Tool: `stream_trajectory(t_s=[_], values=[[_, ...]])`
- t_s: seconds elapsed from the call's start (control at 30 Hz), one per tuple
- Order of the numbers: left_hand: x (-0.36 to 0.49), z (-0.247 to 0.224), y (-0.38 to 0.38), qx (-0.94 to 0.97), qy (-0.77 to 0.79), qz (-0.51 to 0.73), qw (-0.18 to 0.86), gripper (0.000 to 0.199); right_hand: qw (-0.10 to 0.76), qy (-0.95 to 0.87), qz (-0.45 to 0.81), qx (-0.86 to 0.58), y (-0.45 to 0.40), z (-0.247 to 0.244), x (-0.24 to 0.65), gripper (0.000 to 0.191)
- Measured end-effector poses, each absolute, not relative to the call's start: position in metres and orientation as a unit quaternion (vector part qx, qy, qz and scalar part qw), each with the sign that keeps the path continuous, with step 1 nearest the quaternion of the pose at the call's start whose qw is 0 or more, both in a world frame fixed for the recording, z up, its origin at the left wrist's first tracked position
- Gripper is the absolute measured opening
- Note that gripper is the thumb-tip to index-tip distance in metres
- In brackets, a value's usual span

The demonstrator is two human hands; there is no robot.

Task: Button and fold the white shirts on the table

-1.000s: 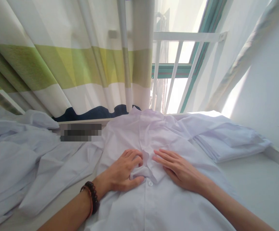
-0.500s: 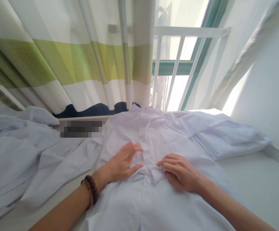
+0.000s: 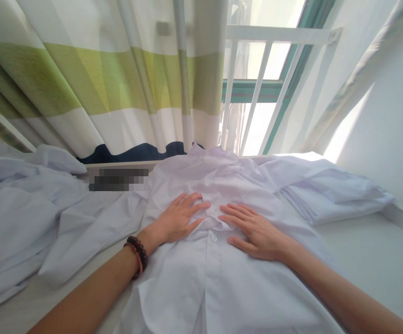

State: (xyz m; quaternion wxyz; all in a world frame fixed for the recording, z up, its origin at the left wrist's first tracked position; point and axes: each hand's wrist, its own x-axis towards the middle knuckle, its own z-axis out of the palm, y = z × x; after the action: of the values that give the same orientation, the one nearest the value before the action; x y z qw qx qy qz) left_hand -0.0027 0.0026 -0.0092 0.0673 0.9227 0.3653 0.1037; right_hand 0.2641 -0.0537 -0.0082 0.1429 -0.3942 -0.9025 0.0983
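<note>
A white button-up shirt (image 3: 250,287) lies front side up before me, its collar at the far end. My left hand (image 3: 182,217) rests on the left half of the shirt front, fingers spread, with a beaded bracelet (image 3: 139,253) at the wrist. Opposite it, my right hand (image 3: 253,231) lies flat on the cloth, fingers stretched out and thumb apart. Between the hands the placket is bunched into a small fold. A pale button (image 3: 214,239) shows just below that fold.
Rumpled white garments (image 3: 20,204) are heaped at the left. At the right lies a folded white cloth (image 3: 326,199) beside the wall. Behind the shirt hang a green-and-white curtain (image 3: 118,79) and a white railing (image 3: 281,34) in front of the window.
My right hand has opened from curled fingers to a flat spread and moved up the shirt slightly. The left hand's fingers have spread and shifted upward. The view has tilted a little.
</note>
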Motion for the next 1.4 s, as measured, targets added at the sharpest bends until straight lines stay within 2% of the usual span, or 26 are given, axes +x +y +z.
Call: stream_trajectory(t_s=[0.17, 0.3, 0.37, 0.4, 0.47, 0.57, 0.63, 0.7, 0.77, 0.87, 0.97, 1.03, 1.13, 1.2, 1.3, 1.4], values=[[0.007, -0.005, 0.028, 0.913, 0.394, 0.089, 0.053, 0.041, 0.108, -0.896, 0.06, -0.426, -0.019, -0.011, 0.263, 0.052], [0.004, 0.019, 0.005, 0.906, 0.377, 0.19, 0.038, 0.032, 0.187, -0.871, 0.018, -0.453, -0.039, 0.008, 0.258, 0.047], [-0.005, 0.034, -0.023, 0.91, 0.343, 0.223, 0.068, 0.025, 0.233, -0.871, 0.044, -0.43, -0.066, 0.02, 0.257, 0.034], [-0.01, 0.041, -0.038, 0.92, 0.324, 0.196, 0.102, 0.022, 0.224, -0.882, 0.079, -0.408, -0.08, 0.026, 0.256, 0.028], [-0.023, 0.049, -0.065, 0.94, 0.288, 0.112, 0.148, 0.028, 0.182, -0.912, 0.139, -0.341, -0.103, 0.032, 0.253, 0.03], [-0.042, 0.046, -0.089, 0.928, 0.339, 0.04, 0.151, 0.054, 0.12, -0.934, 0.169, -0.291, -0.119, 0.025, 0.25, 0.039], [-0.051, 0.038, -0.094, 0.906, 0.399, 0.027, 0.139, 0.07, 0.11, -0.935, 0.156, -0.298, -0.118, 0.015, 0.25, 0.031], [-0.056, 0.031, -0.091, 0.884, 0.449, 0.026, 0.129, 0.075, 0.125, -0.93, 0.134, -0.318, -0.11, 0.006, 0.254, 0.017], [-0.054, 0.026, -0.084, 0.869, 0.481, 0.031, 0.111, 0.065, 0.15, -0.922, 0.111, -0.34, -0.097, 0.0, 0.26, 0.01], [-0.042, 0.025, -0.066, 0.852, 0.519, 0.048, 0.055, 0.04, 0.174, -0.906, 0.085, -0.376, -0.074, -0.001, 0.269, 0.013], [-0.03, 0.03, -0.052, 0.828, 0.557, 0.061, 0.027, 0.034, 0.177, -0.891, 0.069, -0.413, -0.06, 0.003, 0.27, 0.012], [-0.027, 0.033, -0.053, 0.829, 0.554, 0.07, 0.041, 0.037, 0.178, -0.882, 0.065, -0.432, -0.061, 0.004, 0.268, 0.019], [-0.027, 0.029, -0.065, 0.856, 0.503, 0.107, 0.049, 0.044, 0.171, -0.87, 0.054, -0.459, -0.076, -0.004, 0.264, 0.049], [-0.03, 0.018, -0.076, 0.876, 0.467, 0.113, 0.04, 0.052, 0.146, -0.868, 0.053, -0.472, -0.085, -0.013, 0.263, 0.062], [-0.033, -0.001, -0.081, 0.891, 0.446, 0.085, 0.025, 0.067, 0.109, -0.876, 0.066, -0.465, -0.086, -0.02, 0.266, 0.067], [-0.038, -0.01, -0.067, 0.89, 0.451, 0.064, 0.021, 0.07, 0.095, -0.886, 0.087, -0.445, -0.07, -0.018, 0.272, 0.068]])
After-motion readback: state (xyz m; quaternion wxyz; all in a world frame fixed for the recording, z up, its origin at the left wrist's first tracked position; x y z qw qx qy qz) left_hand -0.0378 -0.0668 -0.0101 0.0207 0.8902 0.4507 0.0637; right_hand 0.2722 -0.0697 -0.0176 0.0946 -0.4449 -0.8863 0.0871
